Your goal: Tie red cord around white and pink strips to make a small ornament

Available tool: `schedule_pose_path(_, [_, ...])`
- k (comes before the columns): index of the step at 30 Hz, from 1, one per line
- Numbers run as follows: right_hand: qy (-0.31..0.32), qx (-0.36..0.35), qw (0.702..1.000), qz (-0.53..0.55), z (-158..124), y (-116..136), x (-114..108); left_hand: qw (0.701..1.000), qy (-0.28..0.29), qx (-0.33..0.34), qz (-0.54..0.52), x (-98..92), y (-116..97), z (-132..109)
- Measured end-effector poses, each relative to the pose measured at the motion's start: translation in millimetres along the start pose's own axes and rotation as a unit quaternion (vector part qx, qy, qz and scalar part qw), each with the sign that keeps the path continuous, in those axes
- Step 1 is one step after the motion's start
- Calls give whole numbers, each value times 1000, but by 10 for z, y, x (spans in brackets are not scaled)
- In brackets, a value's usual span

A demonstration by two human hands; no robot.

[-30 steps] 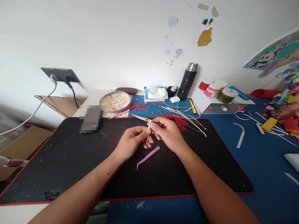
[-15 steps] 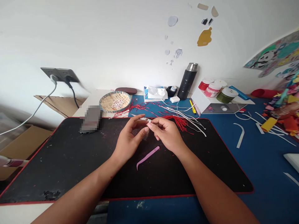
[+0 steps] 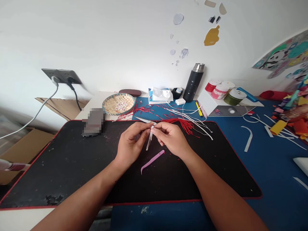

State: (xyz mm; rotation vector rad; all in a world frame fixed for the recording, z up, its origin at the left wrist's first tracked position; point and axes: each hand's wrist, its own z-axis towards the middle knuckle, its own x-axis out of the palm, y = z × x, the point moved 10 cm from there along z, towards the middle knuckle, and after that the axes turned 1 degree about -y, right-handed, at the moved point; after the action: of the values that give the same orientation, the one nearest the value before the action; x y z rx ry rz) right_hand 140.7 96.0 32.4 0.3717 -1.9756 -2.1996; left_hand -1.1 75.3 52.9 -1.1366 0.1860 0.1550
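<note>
Between my two hands, thin white strips [image 3: 149, 141] hang down over the black mat, their upper end pinched at the fingertips. My left hand [image 3: 131, 139] is closed, thumb and forefinger together at the top of the strips. My right hand [image 3: 172, 138] pinches the same spot from the other side. Just behind the fingertips lies a pair of scissors [image 3: 144, 120], its blade pointing left and its handles hidden by my right hand. Purple curved tweezers [image 3: 152, 161] rest on the mat below my hands.
Red cords [image 3: 184, 125] and white cords [image 3: 201, 126] lie behind my right hand. A woven basket [image 3: 108, 109] with small bits stands at the back left, near a blurred-out dark object [image 3: 93, 122]. A black flask [image 3: 193, 83] and paint jars [image 3: 234, 97] stand along the wall.
The white strips now hang visibly below my fingertips, where before only a small white piece showed. My left fingers have closed in toward my right ones.
</note>
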Motion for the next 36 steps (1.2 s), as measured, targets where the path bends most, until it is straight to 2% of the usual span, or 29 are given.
schedule_pose_path(6, [3, -6, 1000, -11, -3, -3, -1, 1000, 3, 30, 9, 11, -75, -15])
schedule_pose_path(15, [8, 7, 1000, -13, 6, -40, 7, 996, -4, 78, 38, 40, -70, -33])
schedule_pose_path(18, [22, 13, 1000, 3, -2, -40, 23, 999, 8, 44, -7, 47, -10, -9])
schedule_pose_path(21, [46, 32, 998, 38, -13, -51, 61, 995, 18, -32, -95, 41, 115, 38])
schedule_pose_path(24, [63, 55, 995, 61, -26, -75, 90, 972, 47, -129, -192, 86, 293, 64])
schedule_pose_path(26, [74, 59, 993, 64, -33, -79, 110, 955, 72, -172, -229, 127, 365, 69])
schedule_pose_path(36, [119, 83, 986, 78, -77, -143, 199, 901, 108, -270, -322, 246, 473, 2])
